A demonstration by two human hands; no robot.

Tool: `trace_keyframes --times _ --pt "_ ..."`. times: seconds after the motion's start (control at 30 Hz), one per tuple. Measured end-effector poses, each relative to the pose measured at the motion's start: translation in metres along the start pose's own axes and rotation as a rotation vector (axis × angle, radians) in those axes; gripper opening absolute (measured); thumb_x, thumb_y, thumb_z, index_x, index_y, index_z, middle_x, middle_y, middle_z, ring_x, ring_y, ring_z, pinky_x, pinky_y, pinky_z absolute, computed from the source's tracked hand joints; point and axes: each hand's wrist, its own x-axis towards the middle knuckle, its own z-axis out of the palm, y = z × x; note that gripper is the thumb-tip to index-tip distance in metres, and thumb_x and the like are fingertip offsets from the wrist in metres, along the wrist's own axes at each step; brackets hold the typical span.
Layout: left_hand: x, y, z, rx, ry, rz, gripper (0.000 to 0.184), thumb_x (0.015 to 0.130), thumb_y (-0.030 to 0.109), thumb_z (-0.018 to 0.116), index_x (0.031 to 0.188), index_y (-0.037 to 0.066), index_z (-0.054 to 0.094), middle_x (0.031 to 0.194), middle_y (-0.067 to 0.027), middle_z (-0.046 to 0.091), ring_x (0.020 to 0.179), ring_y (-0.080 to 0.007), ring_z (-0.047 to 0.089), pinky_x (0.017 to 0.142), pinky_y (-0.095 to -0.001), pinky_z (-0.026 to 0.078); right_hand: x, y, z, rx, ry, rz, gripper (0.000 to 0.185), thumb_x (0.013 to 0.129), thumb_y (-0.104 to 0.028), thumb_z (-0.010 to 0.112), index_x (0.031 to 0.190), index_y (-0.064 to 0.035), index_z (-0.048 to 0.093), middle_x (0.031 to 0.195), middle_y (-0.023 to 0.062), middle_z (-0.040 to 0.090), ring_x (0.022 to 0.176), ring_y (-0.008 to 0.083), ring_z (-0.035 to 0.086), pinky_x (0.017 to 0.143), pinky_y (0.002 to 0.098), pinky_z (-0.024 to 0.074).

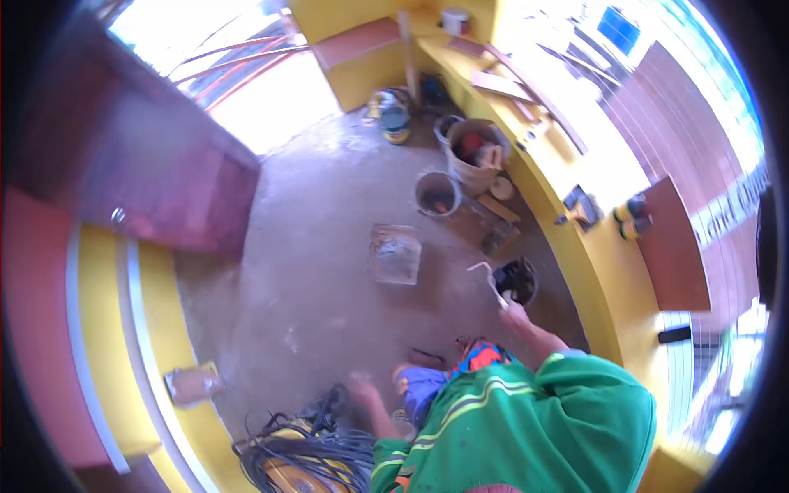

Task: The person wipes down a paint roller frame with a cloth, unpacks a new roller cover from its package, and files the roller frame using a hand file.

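My right hand is closed round the handle of a paint roller frame, whose thin white bent rod points away from me. No roller sleeve can be made out on it. Just beyond that hand stands a dark bucket with dark contents I cannot make out. My left hand hangs low on the left, blurred, so its fingers cannot be read. A coil of black cable lies nearest to it, over something yellow. On the floor ahead is a square, paint-smeared tray.
Several buckets, one a large filled bucket, stand along the yellow counter on the right. A wooden board and a brush lie on it. A dark red door stands at left, beside a bright doorway.
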Motion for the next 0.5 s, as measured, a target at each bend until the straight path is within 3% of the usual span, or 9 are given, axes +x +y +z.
trace_keyframes --times 0.03,0.07,0.1,0.13,0.23,0.4,0.5 --pt "0.034 -0.055 -0.013 -0.040 0.007 0.078 0.046 0.100 0.037 0.048 0.107 -0.005 0.065 0.100 -0.0184 0.070 0.087 -0.0295 0.068 0.080 -0.0416 0.053 -0.036 -0.062 -0.013 -0.005 0.053 0.048 0.039 0.084 -0.030 0.060 0.117 -0.0087 0.062 0.109 0.0189 0.067 0.102 0.0362 0.066 0.086 0.0490 0.0522" --pt "0.030 -0.054 -0.034 0.143 0.014 0.135 0.041 0.101 0.033 0.048 0.114 -0.004 0.060 0.104 -0.0196 0.068 0.092 -0.0308 0.066 0.084 -0.0413 0.053 -0.055 -0.103 -0.016 0.007 0.135 -0.063 0.041 0.085 -0.029 0.060 0.121 -0.0095 0.060 0.110 0.0179 0.067 0.102 0.0358 0.066 0.086 0.0486 0.0525" --pt "0.033 -0.054 -0.048 0.080 0.020 -0.091 0.041 0.098 0.033 0.053 0.114 -0.004 0.060 0.105 -0.0203 0.068 0.094 -0.0329 0.065 0.086 -0.0429 0.052 -0.042 -0.130 -0.009 0.008 0.120 -0.108 0.042 0.085 -0.027 0.062 0.124 -0.0103 0.057 0.111 0.0184 0.067 0.102 0.0372 0.065 0.086 0.0490 0.0525" --pt "0.048 -0.093 -0.069 0.338 -0.130 0.118 0.037 0.096 0.032 0.056 0.110 -0.002 0.060 0.099 -0.0179 0.068 0.089 -0.0319 0.066 0.080 -0.0440 0.053 -0.043 -0.163 -0.006 0.014 0.145 -0.162 0.043 0.086 -0.028 0.061 0.124 -0.0105 0.055 0.109 0.0196 0.067 0.102 0.0391 0.065 0.086 0.0497 0.0523" --pt "0.109 -0.102 -0.093 0.499 -0.359 0.100 0.036 0.097 0.033 0.051 0.105 0.000 0.060 0.093 -0.0157 0.067 0.082 -0.0300 0.065 0.072 -0.0424 0.052 -0.045 -0.247 0.001 -0.011 0.152 -0.209 0.041 0.084 -0.031 0.061 0.118 -0.0094 0.059 0.107 0.0213 0.067 0.101 0.0399 0.065 0.086 0.0503 0.0523" --pt "0.278 -0.022 -0.105 0.424 -0.569 -0.102 0.038 0.100 0.036 0.042 0.096 0.002 0.059 0.081 -0.0120 0.064 0.069 -0.0270 0.064 0.060 -0.0397 0.051 -0.047 -0.290 0.053 0.149 0.256 0.095 0.034 0.084 -0.031 0.063 0.110 -0.0106 0.066 0.103 0.0167 0.069 0.096 0.0382 0.066 0.083 0.0474 0.0533" --pt "0.421 0.047 -0.088 0.121 -0.441 -0.261 0.041 0.101 0.038 0.037 0.090 0.004 0.058 0.075 -0.0098 0.063 0.062 -0.0252 0.063 0.052 -0.0381 0.050 -0.078 -0.285 0.083 0.300 0.393 0.222 0.035 0.083 -0.032 0.062 0.111 -0.0112 0.066 0.099 0.0160 0.069 0.092 0.0343 0.067 0.079 0.0477 0.0522"
